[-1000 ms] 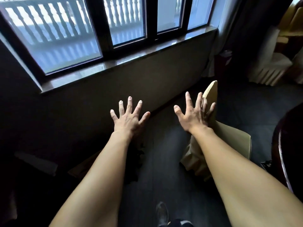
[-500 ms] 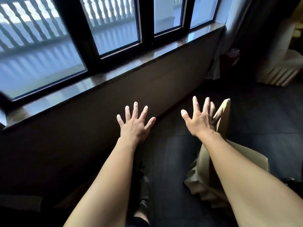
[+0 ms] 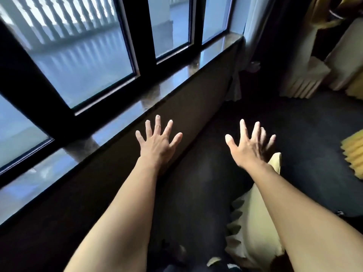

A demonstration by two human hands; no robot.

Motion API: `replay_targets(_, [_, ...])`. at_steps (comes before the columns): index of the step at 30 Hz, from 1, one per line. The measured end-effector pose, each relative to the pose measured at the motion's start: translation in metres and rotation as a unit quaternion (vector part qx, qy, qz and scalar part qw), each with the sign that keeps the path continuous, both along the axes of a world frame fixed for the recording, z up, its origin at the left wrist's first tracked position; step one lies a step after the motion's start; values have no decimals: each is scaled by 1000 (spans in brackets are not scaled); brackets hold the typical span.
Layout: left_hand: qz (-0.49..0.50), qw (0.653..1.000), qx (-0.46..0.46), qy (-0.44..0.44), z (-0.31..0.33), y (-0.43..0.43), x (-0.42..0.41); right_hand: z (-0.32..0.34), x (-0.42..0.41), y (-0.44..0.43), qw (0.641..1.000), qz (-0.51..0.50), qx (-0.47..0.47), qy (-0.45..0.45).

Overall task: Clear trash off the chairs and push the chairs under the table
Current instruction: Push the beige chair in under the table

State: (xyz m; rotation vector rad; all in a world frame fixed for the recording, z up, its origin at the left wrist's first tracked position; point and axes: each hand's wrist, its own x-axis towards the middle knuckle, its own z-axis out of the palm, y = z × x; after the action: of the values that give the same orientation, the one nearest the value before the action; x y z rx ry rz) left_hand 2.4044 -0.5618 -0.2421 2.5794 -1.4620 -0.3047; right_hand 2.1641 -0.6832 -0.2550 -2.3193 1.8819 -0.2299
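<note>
Head view: one cream fabric-covered chair (image 3: pixel 253 228) with a pleated skirt sits low right, under the right forearm. Two hands out front, left hand (image 3: pixel 157 146) and right hand (image 3: pixel 249 149), fingers splayed wide, gripping nothing. Dark carpeted floor (image 3: pixel 196 183) lies open between chair and polished stone windowsill (image 3: pixel 176 81).

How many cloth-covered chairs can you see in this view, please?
3: one chair under the right forearm, one pale chair by the far wall, one yellow skirt edge at the right border. Others may sit outside the frame.
</note>
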Motion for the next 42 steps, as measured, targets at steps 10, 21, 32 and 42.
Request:
replay_targets(10, [-80, 997, 5, -3, -12, -155, 21, -12, 12, -128, 998, -54, 7, 7])
replay_targets(21, [-246, 969, -12, -35, 1, -356, -61, -14, -62, -272, 979, -204, 11, -17])
replay_targets(32, [-490, 872, 19, -3, -27, -434, -221, -48, -198, -231, 893, -448, 36, -5])
replay_targets(42, [-701, 707, 95, 1, -70, -404, -310, -78, -209, -94, 736, -673, 79, -16])
